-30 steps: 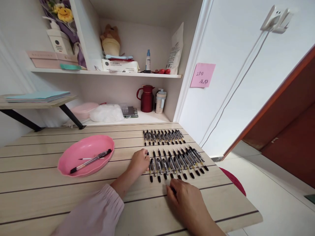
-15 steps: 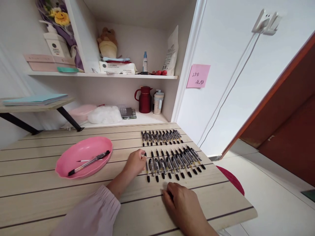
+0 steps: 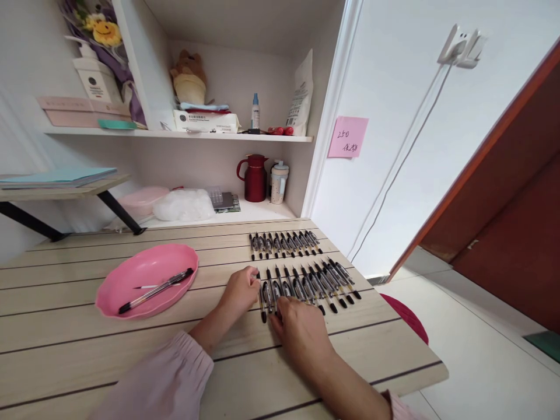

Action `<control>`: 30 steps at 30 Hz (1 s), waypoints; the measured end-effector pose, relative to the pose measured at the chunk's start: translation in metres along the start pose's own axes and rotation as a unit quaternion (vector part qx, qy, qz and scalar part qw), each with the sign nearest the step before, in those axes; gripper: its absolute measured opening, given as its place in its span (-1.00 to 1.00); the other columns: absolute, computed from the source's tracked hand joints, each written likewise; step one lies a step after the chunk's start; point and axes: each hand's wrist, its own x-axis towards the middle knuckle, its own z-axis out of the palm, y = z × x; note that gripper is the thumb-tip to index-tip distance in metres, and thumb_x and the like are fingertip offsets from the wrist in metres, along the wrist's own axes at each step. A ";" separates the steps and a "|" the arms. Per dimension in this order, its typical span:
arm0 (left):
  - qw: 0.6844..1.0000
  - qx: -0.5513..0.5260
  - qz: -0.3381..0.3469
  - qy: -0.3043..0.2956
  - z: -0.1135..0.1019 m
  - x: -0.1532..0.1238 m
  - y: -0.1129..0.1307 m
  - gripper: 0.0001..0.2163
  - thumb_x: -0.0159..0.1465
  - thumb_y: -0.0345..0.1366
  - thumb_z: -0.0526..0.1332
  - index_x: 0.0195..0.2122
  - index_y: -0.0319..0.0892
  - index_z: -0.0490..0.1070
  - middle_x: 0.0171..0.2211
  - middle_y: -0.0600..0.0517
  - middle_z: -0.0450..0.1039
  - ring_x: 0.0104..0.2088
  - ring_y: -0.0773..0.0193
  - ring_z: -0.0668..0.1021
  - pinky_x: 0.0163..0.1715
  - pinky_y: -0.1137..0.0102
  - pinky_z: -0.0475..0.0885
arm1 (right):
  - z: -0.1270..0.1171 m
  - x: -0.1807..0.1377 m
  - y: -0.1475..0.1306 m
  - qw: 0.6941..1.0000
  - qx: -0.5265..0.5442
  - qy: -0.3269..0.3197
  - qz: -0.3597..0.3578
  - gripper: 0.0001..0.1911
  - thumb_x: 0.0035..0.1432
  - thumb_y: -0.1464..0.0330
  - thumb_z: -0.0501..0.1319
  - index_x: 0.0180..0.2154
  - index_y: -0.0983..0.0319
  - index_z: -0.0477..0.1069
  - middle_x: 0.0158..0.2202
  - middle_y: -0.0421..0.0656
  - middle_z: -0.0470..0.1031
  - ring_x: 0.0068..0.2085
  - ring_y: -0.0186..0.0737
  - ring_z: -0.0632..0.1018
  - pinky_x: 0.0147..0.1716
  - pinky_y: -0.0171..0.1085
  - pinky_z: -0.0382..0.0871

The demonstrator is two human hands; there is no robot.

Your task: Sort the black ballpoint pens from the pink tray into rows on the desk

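Black-capped clear pens lie side by side in two rows, a back row [image 3: 284,244] and a front row [image 3: 332,283]. At the left end of the front row, my left hand [image 3: 242,287] is closed, its thumb and finger at the upper part of the leftmost pen [image 3: 262,300]. My right hand [image 3: 304,329] lies over the near ends of several front-row pens with its fingers curled. It hides those ends, and what its fingertips hold cannot be made out. To the left, a pink scalloped dish [image 3: 109,286] contains a capped pen [image 3: 155,290] and a thin refill [image 3: 146,286].
Behind the wooden tabletop [image 3: 210,350] is a shelf with a red jug [image 3: 255,179], a tumbler [image 3: 279,182] and a white plastic bag [image 3: 184,204]. A small raised stand [image 3: 100,185] is at the left. The table's right edge drops towards a red stool [image 3: 405,315].
My right hand has moved forward and left from the table's near part onto the front row's near ends. My left hand stays by the leftmost pen. The view has shifted slightly.
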 end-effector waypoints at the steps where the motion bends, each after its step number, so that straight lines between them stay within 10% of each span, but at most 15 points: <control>1: 1.000 -0.001 0.002 0.001 0.000 0.000 0.000 -0.71 0.11 -0.40 0.06 -0.13 -0.22 0.37 -0.51 0.07 0.44 -0.62 0.42 0.44 -0.58 0.52 0.27 | 0.001 0.001 -0.001 1.000 -0.002 -0.003 0.000 -0.88 0.09 0.37 0.07 -0.43 0.23 0.34 -0.43 -0.13 0.49 -0.44 -0.25 0.49 -0.55 -0.32 0.00; 21: 0.999 0.004 0.021 0.041 -0.009 -0.004 0.003 -0.75 0.12 -0.40 0.06 -0.18 -0.24 0.38 -0.43 0.03 0.46 -0.65 0.45 0.43 -0.62 0.54 0.28 | 0.000 -0.001 -0.004 1.000 0.012 -0.011 0.003 -0.88 0.11 0.40 0.05 -0.40 0.23 0.34 -0.42 -0.12 0.49 -0.42 -0.25 0.49 -0.51 -0.34 0.07; 30: 0.989 0.066 0.024 0.132 -0.071 0.000 0.004 -0.69 0.14 -0.28 0.05 -0.11 -0.21 0.37 -0.25 -0.05 0.47 -0.36 0.26 0.52 -0.33 0.40 0.36 | 0.020 -0.044 0.002 0.998 0.061 -0.024 -0.021 -0.92 0.03 0.38 0.11 -0.46 0.21 0.34 -0.47 -0.20 0.48 -0.47 -0.27 0.48 -0.55 -0.34 0.00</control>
